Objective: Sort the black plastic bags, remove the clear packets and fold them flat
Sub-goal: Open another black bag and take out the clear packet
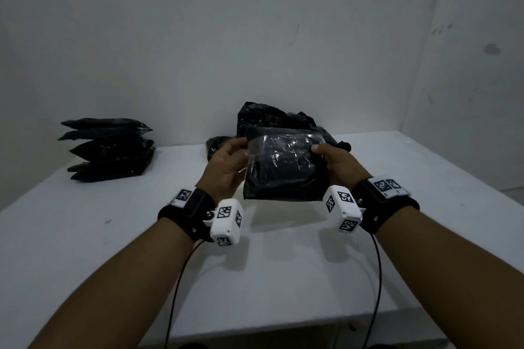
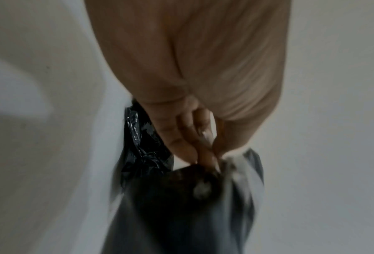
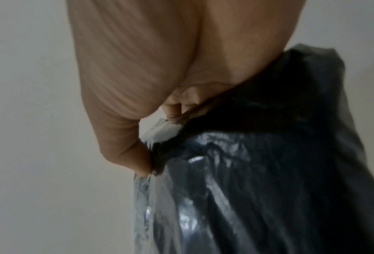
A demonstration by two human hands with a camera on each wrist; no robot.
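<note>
The left hand pinches the upper left corner of a clear packet with black bags inside; the right hand pinches the upper right corner, thumb in front and fingers behind. The packet hangs between them above the white table, its top edge running from nine to three o'clock, so both hands are equally near and the opening likely lies along that edge. Pulling the black bags out would probably need one hand to let go. Behind it, at twelve o'clock, sits a loose heap of black bags. At ten o'clock, well apart, lies a stack of flat black bundles.
</note>
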